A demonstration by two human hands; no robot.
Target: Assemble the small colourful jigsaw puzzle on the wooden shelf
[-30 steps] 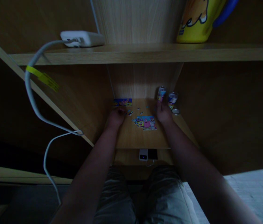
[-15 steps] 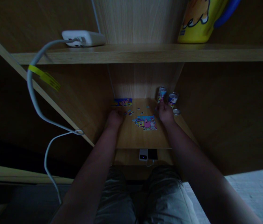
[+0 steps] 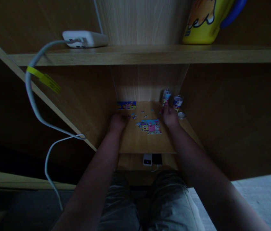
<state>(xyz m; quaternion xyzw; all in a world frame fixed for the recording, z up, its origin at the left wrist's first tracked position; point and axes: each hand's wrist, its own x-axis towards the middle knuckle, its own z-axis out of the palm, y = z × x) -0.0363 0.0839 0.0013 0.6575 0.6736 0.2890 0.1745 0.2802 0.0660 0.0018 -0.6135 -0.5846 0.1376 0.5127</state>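
Observation:
A partly joined cartoon jigsaw [image 3: 149,126] lies on the wooden desk [image 3: 145,142] between my hands. Several loose pieces [image 3: 141,114] are scattered behind it, and a printed picture card [image 3: 126,105] lies at the back left. My left hand [image 3: 117,122] rests on the desk left of the jigsaw, fingers curled near the loose pieces; whether it holds one is hidden in the dark. My right hand [image 3: 169,116] sits right of the jigsaw, fingers pinched together just in front of two small printed tubes [image 3: 171,98].
A round lid [image 3: 181,115] lies beside the tubes. A small lit device [image 3: 148,159] sits at the desk's front edge above my knees. On the shelf above are a white charger [image 3: 84,39] with a hanging cable [image 3: 33,99] and a yellow jug [image 3: 204,21].
My right hand has moved back a little toward the tubes. My left hand has drawn slightly toward me. The jigsaw has not moved.

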